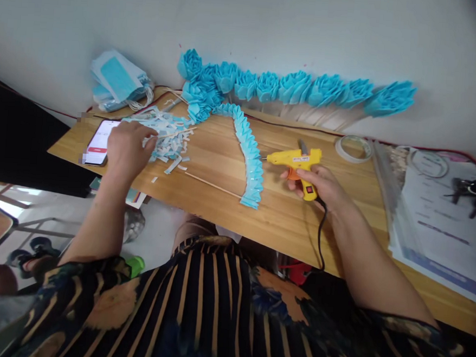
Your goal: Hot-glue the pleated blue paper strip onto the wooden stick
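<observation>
My right hand (321, 185) is wrapped round the handle of a yellow hot glue gun (296, 158) with an orange trigger. The gun's nozzle points left, close to a pleated blue strip (248, 144) that curves down the table. At the strip's lower end, a thin wooden stick (213, 184) lies on the wood, running off to the left. My left hand (130, 146) is over the left side of the table, its fingers pinched on another thin stick (178, 133). Below that stick are cut white and blue scraps (169, 146).
Blue folded flowers (293, 87) on sticks line the wall. Face masks (118, 80) are stacked at the back left, and a phone (101, 143) lies by my left hand. To the right are a tape roll (353, 148), papers (438, 225) and keys (475, 195). The gun's black cord (320, 238) hangs over the front edge.
</observation>
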Available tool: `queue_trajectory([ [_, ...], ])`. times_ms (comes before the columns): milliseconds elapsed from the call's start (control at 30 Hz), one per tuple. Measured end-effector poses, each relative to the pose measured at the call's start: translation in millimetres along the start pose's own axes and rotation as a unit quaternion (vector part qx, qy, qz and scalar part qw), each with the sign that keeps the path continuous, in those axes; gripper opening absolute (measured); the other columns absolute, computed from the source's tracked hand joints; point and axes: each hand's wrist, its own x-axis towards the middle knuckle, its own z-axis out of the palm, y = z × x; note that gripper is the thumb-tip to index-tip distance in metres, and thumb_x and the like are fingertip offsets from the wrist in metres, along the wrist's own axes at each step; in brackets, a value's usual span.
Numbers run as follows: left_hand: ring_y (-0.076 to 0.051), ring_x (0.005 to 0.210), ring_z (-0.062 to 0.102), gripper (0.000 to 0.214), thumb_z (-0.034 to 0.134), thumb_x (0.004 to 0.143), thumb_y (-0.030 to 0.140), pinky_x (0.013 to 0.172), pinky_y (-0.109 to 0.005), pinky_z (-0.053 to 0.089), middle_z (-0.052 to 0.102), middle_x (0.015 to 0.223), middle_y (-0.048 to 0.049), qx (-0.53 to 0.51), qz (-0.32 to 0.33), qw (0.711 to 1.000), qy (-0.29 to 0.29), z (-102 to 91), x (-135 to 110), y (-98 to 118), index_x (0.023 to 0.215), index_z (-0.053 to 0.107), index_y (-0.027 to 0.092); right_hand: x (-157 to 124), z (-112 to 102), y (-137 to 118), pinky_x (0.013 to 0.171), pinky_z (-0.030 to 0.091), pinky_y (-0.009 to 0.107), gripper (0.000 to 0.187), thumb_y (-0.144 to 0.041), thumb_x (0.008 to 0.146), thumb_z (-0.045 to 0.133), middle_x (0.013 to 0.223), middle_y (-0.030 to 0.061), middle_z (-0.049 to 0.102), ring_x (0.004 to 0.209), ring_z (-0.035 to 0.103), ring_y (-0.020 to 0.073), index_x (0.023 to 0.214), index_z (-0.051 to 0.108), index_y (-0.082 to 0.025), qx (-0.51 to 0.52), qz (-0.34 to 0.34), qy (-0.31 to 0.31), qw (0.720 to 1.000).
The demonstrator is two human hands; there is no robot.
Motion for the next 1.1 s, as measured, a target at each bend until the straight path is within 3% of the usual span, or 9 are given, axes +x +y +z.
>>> queue_trajectory([
  [100, -0.03, 0.107, 0.058, 0.034, 0.052, 0.099, 0.036, 0.095, -0.042, 0.042, 0.07, 0.109, -0.0114, 0.064, -0.014, 0.994, -0.083, 1.8, 13, -20, 0.117, 0.071, 0.014, 0, 0, 0, 0.043, 0.04, 0.028, 0.032, -0.049, 0.077, 0.08, 0.083, 0.0113, 0.073, 0.06, 0.057, 0.0164, 0.08, 0.069, -0.019, 0.0, 0.001, -0.005, 1.0],
  [233, -0.033, 0.109, 0.059, 0.034, 0.049, 0.099, 0.033, 0.093, -0.043, 0.042, 0.07, 0.11, -0.0153, 0.112, -0.023, 0.983, -0.145, 16.7, 19, -20, 0.112, 0.072, 0.013, 0, 0, 0, 0.045, 0.04, 0.029, 0.034, -0.052, 0.076, 0.079, 0.073, 0.0087, 0.068, 0.057, 0.054, 0.0159, 0.075, 0.067, -0.02, -0.013, 0.005, -0.013, 1.0],
  [333, -0.035, 0.109, 0.061, 0.036, 0.045, 0.097, 0.03, 0.093, -0.044, 0.042, 0.071, 0.112, -0.0172, 0.115, -0.029, 0.983, -0.141, 25.7, 20, -19, 0.114, 0.072, 0.014, 0, 2, 0, 0.046, 0.04, 0.029, 0.036, -0.052, 0.074, 0.08, 0.072, 0.0084, 0.068, 0.058, 0.055, 0.0165, 0.075, 0.065, -0.019, -0.017, 0.0, -0.004, 1.0],
  [500, -0.034, 0.108, 0.064, 0.046, 0.049, 0.094, 0.032, 0.092, -0.042, 0.042, 0.073, 0.113, -0.0145, 0.088, -0.055, 0.99, -0.094, 37.7, 29, -26, 0.136, 0.061, 0.018, 0, 3, 0, 0.045, 0.04, 0.029, 0.036, -0.052, 0.074, 0.079, 0.075, 0.0091, 0.069, 0.061, 0.056, 0.0179, 0.078, 0.067, -0.019, -0.018, -0.008, 0.003, 1.0],
  [667, -0.035, 0.114, 0.062, 0.032, 0.052, 0.091, 0.027, 0.09, -0.041, 0.041, 0.071, 0.117, -0.0154, 0.119, -0.038, 0.983, -0.132, 42.9, 41, -27, 0.113, 0.073, 0.017, 1, 2, 1, 0.045, 0.041, 0.027, 0.032, -0.047, 0.075, 0.08, 0.079, 0.0098, 0.071, 0.062, 0.058, 0.0167, 0.077, 0.066, -0.019, 0.0, -0.01, 0.001, 1.0],
  [767, -0.031, 0.114, 0.058, 0.028, 0.053, 0.094, 0.027, 0.092, -0.041, 0.039, 0.07, 0.118, -0.0135, 0.1, -0.021, 0.988, -0.117, 33.6, 41, -22, 0.108, 0.073, 0.013, 1, 1, 2, 0.045, 0.041, 0.026, 0.031, -0.046, 0.076, 0.081, 0.083, 0.0103, 0.073, 0.062, 0.058, 0.0154, 0.078, 0.068, -0.018, 0.015, -0.014, 0.0, 1.0],
  [900, -0.022, 0.112, 0.051, 0.033, 0.048, 0.102, 0.029, 0.099, -0.04, 0.037, 0.068, 0.12, -0.0101, 0.067, 0.009, 0.994, -0.084, 7.6, 39, -14, 0.113, 0.07, 0.007, 2, 1, 3, 0.043, 0.041, 0.025, 0.03, -0.045, 0.077, 0.082, 0.085, 0.0111, 0.074, 0.06, 0.057, 0.0145, 0.079, 0.071, -0.017, 0.02, -0.015, -0.004, 1.0],
  [1100, -0.022, 0.105, 0.055, 0.035, 0.042, 0.107, 0.033, 0.104, -0.046, 0.037, 0.069, 0.113, -0.006, 0.075, -0.029, 0.996, -0.033, -28.1, 23, 0, 0.117, 0.067, 0.011, 3, -1, 4, 0.041, 0.042, 0.025, 0.032, -0.047, 0.076, 0.083, 0.08, 0.0101, 0.073, 0.058, 0.058, 0.0143, 0.084, 0.075, -0.017, 0.025, -0.012, -0.005, 1.0],
])
